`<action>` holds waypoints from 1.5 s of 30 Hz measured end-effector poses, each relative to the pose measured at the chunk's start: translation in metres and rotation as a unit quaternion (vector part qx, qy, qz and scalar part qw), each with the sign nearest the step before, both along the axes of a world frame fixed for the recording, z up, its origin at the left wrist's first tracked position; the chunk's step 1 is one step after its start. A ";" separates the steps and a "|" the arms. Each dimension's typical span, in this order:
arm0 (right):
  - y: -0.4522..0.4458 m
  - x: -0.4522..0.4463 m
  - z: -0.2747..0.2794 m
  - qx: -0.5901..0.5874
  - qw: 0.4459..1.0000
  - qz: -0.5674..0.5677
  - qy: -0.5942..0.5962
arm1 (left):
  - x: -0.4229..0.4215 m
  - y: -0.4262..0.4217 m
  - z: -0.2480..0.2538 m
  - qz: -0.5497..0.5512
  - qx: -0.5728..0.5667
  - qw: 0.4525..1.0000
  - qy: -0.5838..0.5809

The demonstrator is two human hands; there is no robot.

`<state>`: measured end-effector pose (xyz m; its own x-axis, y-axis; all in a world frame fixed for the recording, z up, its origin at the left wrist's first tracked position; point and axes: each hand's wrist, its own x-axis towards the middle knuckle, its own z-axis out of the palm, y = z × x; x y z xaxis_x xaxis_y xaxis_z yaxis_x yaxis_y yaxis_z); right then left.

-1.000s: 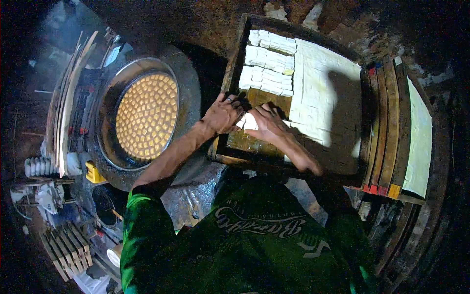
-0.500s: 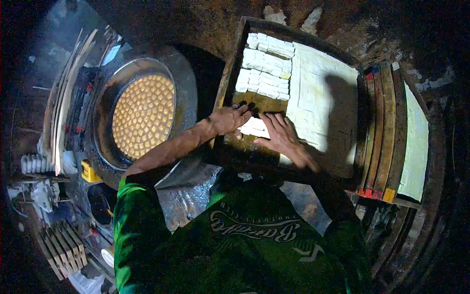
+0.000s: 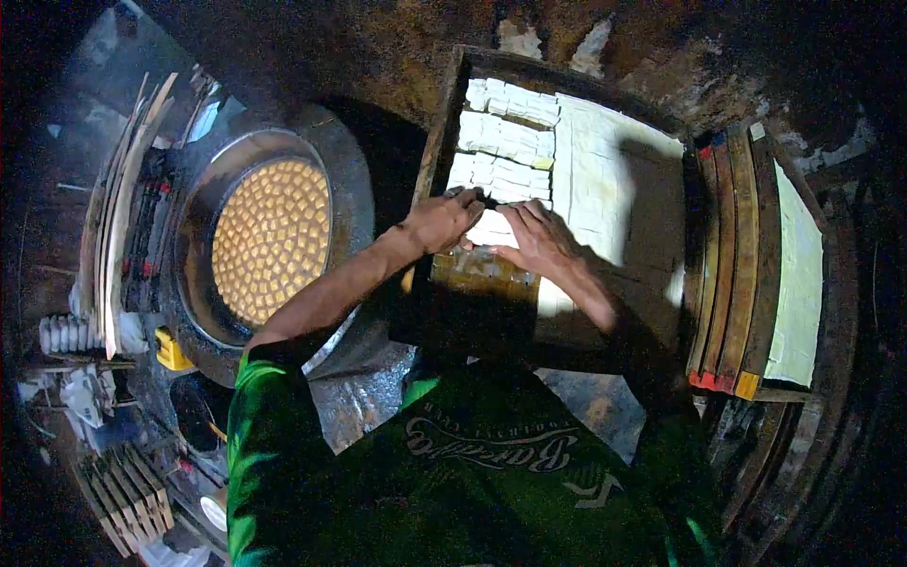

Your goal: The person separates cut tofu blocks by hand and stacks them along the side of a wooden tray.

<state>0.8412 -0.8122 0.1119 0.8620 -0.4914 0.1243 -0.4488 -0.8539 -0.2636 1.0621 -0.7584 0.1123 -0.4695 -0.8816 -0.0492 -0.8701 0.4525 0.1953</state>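
My left hand (image 3: 442,223) and my right hand (image 3: 542,238) press in from both ends on a short row of white tofu pieces (image 3: 492,230) on a wooden tray (image 3: 491,274). The fingers of both hands are bent around its ends, and they partly hide it. Just beyond lie more rows of cut tofu (image 3: 505,137), close against the held row. A wide sheet of tofu (image 3: 590,180) scored into blocks fills the tray's right part, with a shadow across it.
Left of the tray stands a large round pan (image 3: 198,283) full of small golden-brown pieces (image 3: 274,227). Stacked wooden frames (image 3: 737,255) and another white slab (image 3: 798,274) are on the right. A yellow object (image 3: 172,350) sits near the pan's lower left edge.
Both hands have pushed the tofu row away from me, up to the other rows. The bare strip of wood between them has closed, and more wood shows on the near side.
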 end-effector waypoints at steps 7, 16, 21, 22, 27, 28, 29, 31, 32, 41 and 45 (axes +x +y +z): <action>0.004 0.001 -0.016 -0.031 0.999 -0.018 0.000 | 0.003 -0.003 -0.029 0.012 -0.001 1.000 -0.021; 0.007 -0.004 0.024 -0.101 0.995 -0.002 -0.002 | 0.002 0.002 -0.010 0.030 -0.104 0.994 -0.030; -0.017 -0.046 0.057 0.000 0.978 -0.108 -0.178 | -0.019 -0.024 0.093 0.132 0.053 0.989 -0.023; -0.033 -0.058 0.062 -0.008 0.980 -0.111 -0.163 | -0.027 -0.041 0.095 0.148 0.091 0.983 -0.061; -0.109 -0.107 0.062 0.041 0.980 -0.186 -0.065 | -0.076 -0.114 0.089 0.147 0.012 0.989 -0.014; -0.117 -0.111 0.060 0.054 0.977 -0.200 -0.055 | -0.079 -0.116 0.074 0.137 -0.008 0.990 0.035; -0.126 -0.109 0.062 0.127 0.971 -0.190 -0.065 | -0.085 -0.105 0.084 0.154 -0.074 0.979 0.113; -0.134 -0.092 0.072 0.147 0.974 -0.147 -0.095 | -0.093 -0.056 0.094 0.235 -0.194 0.929 0.210; -0.136 -0.074 0.074 0.170 0.974 -0.107 -0.105 | -0.091 -0.020 0.099 0.285 -0.217 0.902 0.240; 0.026 0.118 0.149 0.266 0.872 0.402 -0.085 | -0.198 0.459 -0.069 0.885 -0.113 0.337 0.302; 0.170 0.204 0.112 0.482 0.718 0.501 0.042 | -0.303 0.646 -0.221 0.881 -0.177 0.299 0.322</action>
